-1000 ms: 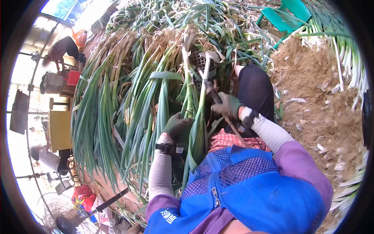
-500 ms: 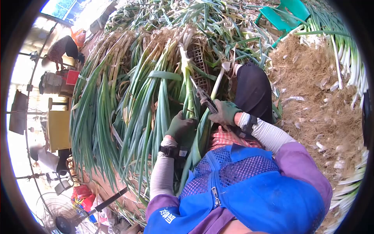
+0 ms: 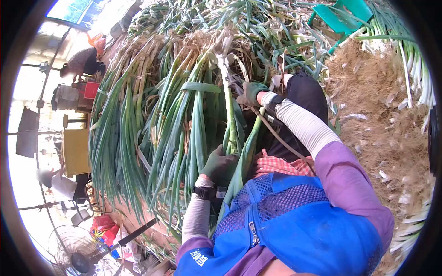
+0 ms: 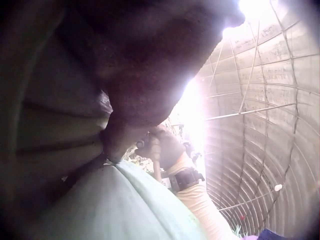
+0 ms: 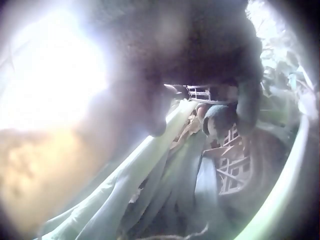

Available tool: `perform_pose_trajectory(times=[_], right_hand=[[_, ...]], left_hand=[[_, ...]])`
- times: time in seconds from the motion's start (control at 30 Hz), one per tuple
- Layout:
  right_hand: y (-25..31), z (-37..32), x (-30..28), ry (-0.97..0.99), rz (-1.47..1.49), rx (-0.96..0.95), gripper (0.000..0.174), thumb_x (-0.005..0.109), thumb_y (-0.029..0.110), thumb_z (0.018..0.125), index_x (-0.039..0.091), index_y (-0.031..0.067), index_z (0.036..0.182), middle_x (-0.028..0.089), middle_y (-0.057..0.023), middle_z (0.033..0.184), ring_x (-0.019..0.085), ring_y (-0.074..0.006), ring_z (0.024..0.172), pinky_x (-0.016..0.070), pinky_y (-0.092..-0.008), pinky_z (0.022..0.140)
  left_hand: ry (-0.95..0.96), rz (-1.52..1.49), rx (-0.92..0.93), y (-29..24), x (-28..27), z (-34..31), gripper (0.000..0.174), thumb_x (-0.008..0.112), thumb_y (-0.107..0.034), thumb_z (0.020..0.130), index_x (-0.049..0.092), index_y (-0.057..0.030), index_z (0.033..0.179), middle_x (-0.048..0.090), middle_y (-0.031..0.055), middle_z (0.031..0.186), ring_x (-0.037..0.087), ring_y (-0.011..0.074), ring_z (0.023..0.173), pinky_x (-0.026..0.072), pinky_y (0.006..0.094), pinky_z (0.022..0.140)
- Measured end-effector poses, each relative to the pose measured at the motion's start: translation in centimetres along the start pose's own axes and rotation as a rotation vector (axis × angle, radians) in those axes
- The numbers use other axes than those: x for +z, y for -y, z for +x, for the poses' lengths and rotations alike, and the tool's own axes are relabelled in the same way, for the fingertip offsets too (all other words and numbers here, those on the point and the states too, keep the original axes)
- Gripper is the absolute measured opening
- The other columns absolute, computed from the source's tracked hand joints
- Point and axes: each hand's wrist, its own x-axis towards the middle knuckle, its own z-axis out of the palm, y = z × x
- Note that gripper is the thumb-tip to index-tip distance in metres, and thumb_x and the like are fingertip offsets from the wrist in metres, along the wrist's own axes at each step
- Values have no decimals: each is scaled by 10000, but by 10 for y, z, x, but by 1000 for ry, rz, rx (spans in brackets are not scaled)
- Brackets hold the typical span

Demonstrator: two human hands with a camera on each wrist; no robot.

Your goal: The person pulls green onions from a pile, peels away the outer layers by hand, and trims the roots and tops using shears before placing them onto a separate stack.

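My gloved left hand (image 3: 219,164) grips a green onion (image 3: 230,110) low on its green part. The stalk stands with its white root end pointing away from me. In my gloved right hand (image 3: 252,93) is a dark air gun (image 3: 235,84), its tip close beside the white part. A brown hose (image 3: 287,146) runs from it toward my lap. Another green onion (image 3: 251,141) slants between my hands, passing under the right one. In the right wrist view, pale green leaves (image 5: 120,195) spread below the blurred hand. Close green leaves (image 4: 130,205) fill the bottom of the left wrist view.
Untrimmed green onions (image 3: 124,115) hang in a thick heap on my left. Brown root trimmings (image 3: 368,106) cover the ground on my right, with a green plastic stool (image 3: 343,18) beyond. A fan (image 3: 80,262) stands at lower left; another person (image 3: 83,62) bends over at far left.
My right hand first lowered toward my lap, then rose with the air gun to the white end of the gripped stalk. The other stalk has swung rightward. My left hand keeps its grip.
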Motion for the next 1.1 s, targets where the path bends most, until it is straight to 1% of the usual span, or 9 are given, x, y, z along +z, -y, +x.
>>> perform_pose_trajectory(times=[0.17, 0.27, 0.37, 0.57, 0.73, 0.87, 0.97, 1.03, 1.1], right_hand=[[3, 0, -6, -7, -82, -3, 403, 651, 307, 745, 721, -33, 950, 706, -236, 948, 706, -341, 907, 547, -399, 814], [8, -15, -2, -79, -163, -132, 413, 653, 293, 739, 713, -38, 979, 715, -215, 922, 710, -333, 890, 551, -407, 809], [15, -23, -3, 73, -283, -151, 445, 668, 300, 717, 682, -58, 982, 702, -245, 880, 716, -328, 857, 557, -414, 770], [-24, -28, -11, -15, -85, 82, 408, 663, 326, 762, 687, -39, 942, 700, -245, 938, 699, -351, 938, 540, -427, 820], [-19, -28, -22, 87, -131, 41, 473, 667, 368, 766, 666, -36, 1011, 685, -261, 994, 680, -363, 986, 531, -419, 838], [-10, -22, 1, 64, -240, -121, 420, 678, 348, 760, 695, -28, 947, 708, -221, 893, 707, -346, 876, 546, -421, 774], [-6, -30, -2, 132, -328, -40, 406, 678, 324, 755, 705, -20, 969, 712, -208, 890, 712, -334, 862, 549, -425, 767], [-12, -46, -12, 44, -435, -99, 390, 683, 283, 741, 708, 2, 1011, 711, -212, 937, 711, -320, 903, 550, -421, 798], [-19, -64, -17, 32, -502, -65, 449, 617, 233, 759, 676, 115, 1188, 713, -152, 1063, 700, -304, 975, 541, -444, 821]], left_hand=[[-14, 0, -46, -13, 6, -8, 357, 689, -82, 867, 575, -6, 1196, 673, 49, 986, 626, 125, 849, 517, 276, 753], [-3, 25, -48, -11, 8, -10, 442, 738, -107, 853, 560, -1, 1244, 669, 28, 1045, 619, 105, 896, 511, 261, 814], [48, -5, -57, 0, 4, -5, 431, 725, -90, 863, 554, 5, 1248, 665, 35, 1075, 618, 107, 916, 508, 267, 839], [79, -26, -53, 1, 4, -7, 410, 702, -77, 878, 548, 4, 1249, 665, 46, 1080, 623, 114, 924, 517, 281, 846], [84, -21, -75, 10, 3, -1, 386, 690, -67, 879, 554, 1, 1233, 666, 52, 1073, 628, 119, 914, 523, 286, 828], [78, -15, -57, 4, 6, -4, 373, 686, -73, 881, 562, 2, 1224, 666, 53, 1070, 625, 115, 908, 520, 277, 817], [68, 176, -8, 1, 7, -6, 376, 680, -100, 886, 566, 3, 1229, 672, 57, 1082, 624, 113, 924, 510, 276, 836], [50, 317, 60, 5, 7, -3, 391, 680, -123, 885, 563, 2, 1236, 678, 65, 1085, 627, 118, 937, 505, 282, 856], [81, 455, 63, -9, 12, -8, 404, 681, -145, 884, 561, 2, 1240, 683, 78, 1086, 628, 122, 956, 499, 286, 875]])
